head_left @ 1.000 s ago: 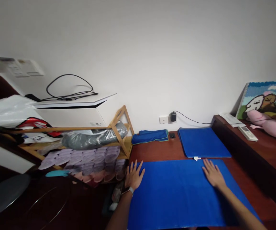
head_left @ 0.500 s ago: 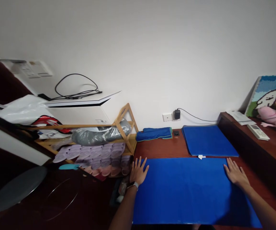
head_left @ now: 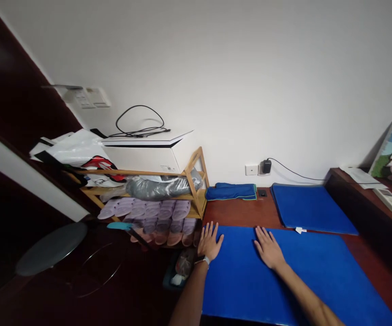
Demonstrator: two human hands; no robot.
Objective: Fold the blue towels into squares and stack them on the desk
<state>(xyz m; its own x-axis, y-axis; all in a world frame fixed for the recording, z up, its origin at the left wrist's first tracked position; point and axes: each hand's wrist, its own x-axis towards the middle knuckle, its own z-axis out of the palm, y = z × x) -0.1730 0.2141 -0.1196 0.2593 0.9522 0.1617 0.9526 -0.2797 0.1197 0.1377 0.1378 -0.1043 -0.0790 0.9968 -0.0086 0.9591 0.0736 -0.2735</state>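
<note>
A large blue cloth (head_left: 250, 280) lies spread flat on the red-brown wooden table (head_left: 233, 213). My left hand (head_left: 210, 242), with a watch on its wrist, rests palm down at the cloth's far left corner, fingers spread. Palm down near the middle of the far edge lies my right hand (head_left: 269, 249), its fingers stretched out. Neither hand grips anything. Behind the cloth, to the right, is a folded blue cloth (head_left: 311, 206) with a white tag (head_left: 299, 230). A smaller folded blue cloth (head_left: 231, 192) sits against the wall.
On the left stands a wooden rack (head_left: 196, 190) with several slippers (head_left: 151, 208), a white box (head_left: 144, 158) and a plastic bag (head_left: 76, 149). A round stool (head_left: 53, 249) is at lower left. A raised ledge on the right holds a remote control (head_left: 391, 200). A black plug (head_left: 267, 166) is in the wall.
My right hand has slid left from the cloth's far right corner to the middle of its far edge. My left hand stays at the left corner. The view has turned left.
</note>
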